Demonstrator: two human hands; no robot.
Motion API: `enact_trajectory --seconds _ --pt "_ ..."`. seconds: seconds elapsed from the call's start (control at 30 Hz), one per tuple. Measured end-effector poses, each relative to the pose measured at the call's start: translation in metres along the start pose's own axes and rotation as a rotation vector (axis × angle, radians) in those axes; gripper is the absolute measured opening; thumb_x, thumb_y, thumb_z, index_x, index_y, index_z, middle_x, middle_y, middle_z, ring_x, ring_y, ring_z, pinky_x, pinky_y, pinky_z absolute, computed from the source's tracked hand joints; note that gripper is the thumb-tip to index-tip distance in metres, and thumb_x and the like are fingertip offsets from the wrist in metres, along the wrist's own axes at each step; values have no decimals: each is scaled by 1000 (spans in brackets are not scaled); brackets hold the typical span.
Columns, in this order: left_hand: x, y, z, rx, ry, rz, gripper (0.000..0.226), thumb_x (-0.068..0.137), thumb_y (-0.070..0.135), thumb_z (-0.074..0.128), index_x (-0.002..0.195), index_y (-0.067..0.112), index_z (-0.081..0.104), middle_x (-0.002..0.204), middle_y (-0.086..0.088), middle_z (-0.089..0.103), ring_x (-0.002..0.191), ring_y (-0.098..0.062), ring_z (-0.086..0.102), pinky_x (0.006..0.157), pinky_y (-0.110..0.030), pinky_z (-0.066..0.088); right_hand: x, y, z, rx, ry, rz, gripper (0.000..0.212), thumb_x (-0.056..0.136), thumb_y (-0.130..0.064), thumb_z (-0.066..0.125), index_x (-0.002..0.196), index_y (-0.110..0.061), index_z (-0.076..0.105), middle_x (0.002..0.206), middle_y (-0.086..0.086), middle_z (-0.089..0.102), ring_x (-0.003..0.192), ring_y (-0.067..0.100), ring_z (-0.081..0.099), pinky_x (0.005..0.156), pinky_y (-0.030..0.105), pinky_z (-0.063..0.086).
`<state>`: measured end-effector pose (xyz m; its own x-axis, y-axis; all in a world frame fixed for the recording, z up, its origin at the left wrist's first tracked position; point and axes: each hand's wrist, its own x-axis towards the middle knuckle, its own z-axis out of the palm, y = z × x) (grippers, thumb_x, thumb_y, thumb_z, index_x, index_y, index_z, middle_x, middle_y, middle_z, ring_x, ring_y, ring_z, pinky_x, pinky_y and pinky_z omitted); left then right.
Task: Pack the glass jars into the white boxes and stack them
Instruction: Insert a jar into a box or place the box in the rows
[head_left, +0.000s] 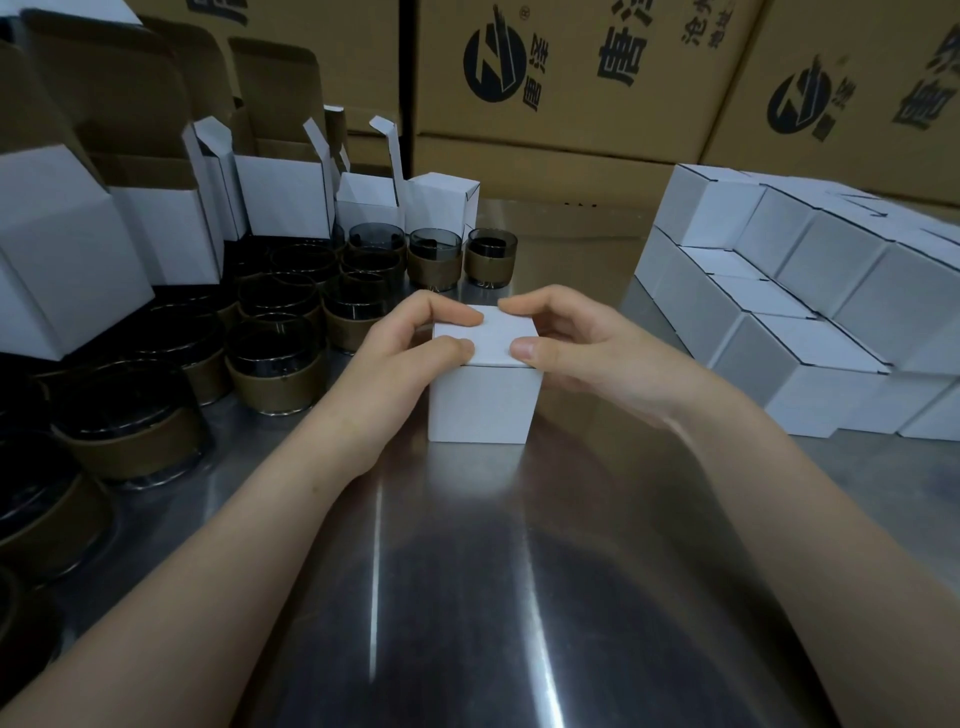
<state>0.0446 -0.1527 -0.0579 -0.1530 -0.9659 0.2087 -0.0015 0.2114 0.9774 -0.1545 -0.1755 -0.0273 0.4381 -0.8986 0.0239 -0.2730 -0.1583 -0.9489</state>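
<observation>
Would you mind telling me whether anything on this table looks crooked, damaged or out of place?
Nothing stands out: the closed box sits square, the jars stand upright, and the stack of boxes looks tidy.

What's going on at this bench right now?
A person is closing a small white cardboard box on the shiny steel table. The left hand and right hand both grip its top, fingertips on the lid, which looks shut. On the left wait dark glass jars with brown bands and open white boxes; closed white boxes are stacked on the right.
</observation>
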Motion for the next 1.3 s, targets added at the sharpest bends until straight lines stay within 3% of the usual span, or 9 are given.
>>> enact_trajectory --seconds 0.3,0.43,0.53,0.67,0.77,0.93,1.03,1.13,1.3 --pt "-3 6 2 31 -46 -22 30 75 29 58 103 24 66 126 -4 55 108 -21 60 78 -27 52 0 -3 2 -91 25 -11 30 92 -16 65 118 -28 58 118 -4 63 86 -9 62 63 7 46" --pt "-5 7 3 34 -26 -5 30 79 24 60 109 20 65 126 -6 55 110 -21 59 83 -28 51 -2 -6 3 -148 48 -52 33 90 -15 68 119 -29 61 121 -6 63 102 0 62 81 15 49" --pt "-4 3 4 21 4 14 32 94 12 60 124 24 55 118 0 57 96 -4 63 76 -16 52 -7 -10 4 -230 142 -91 30 87 -18 72 112 -33 64 124 -8 59 111 10 59 96 26 47" --pt "0 -4 7 62 77 1 59 94 24 62 143 32 30 126 10 49 107 2 55 76 -5 48 -10 -14 9 -511 383 -192 20 84 -23 75 95 -37 68 105 -7 50 87 6 53 78 9 40" --pt "1 -8 13 57 129 -22 69 90 33 65 147 25 28 136 5 49 120 -4 53 88 -12 48 -12 -17 19 -718 437 -242 8 89 -19 68 92 -24 74 91 -7 52 74 1 49 71 20 38" --pt "-2 -6 18 36 163 -53 75 76 61 62 138 25 41 134 6 53 121 -4 53 99 -23 45 -23 -16 36 -747 483 -125 51 77 -65 48 101 -26 70 102 -10 54 86 8 55 78 33 47" --pt "-5 -2 20 40 210 -87 58 84 65 52 129 28 50 126 9 59 119 -6 55 108 -37 42 -27 -13 42 -813 466 -51 71 64 -76 50 116 -28 58 111 -15 49 92 7 52 75 29 42" --pt "-8 1 24 1 235 -83 31 93 55 54 109 28 57 114 4 65 112 -15 61 103 -45 46 -26 -9 38 -818 475 -39 60 67 -62 68 116 -30 52 111 -12 51 93 6 47 69 19 36" --pt "-10 3 32 49 256 -12 8 98 31 54 104 31 59 94 16 65 87 1 61 79 -22 48 -23 -8 22 -645 525 -9 48 68 -38 78 109 -35 54 106 -10 56 89 5 52 66 8 35"
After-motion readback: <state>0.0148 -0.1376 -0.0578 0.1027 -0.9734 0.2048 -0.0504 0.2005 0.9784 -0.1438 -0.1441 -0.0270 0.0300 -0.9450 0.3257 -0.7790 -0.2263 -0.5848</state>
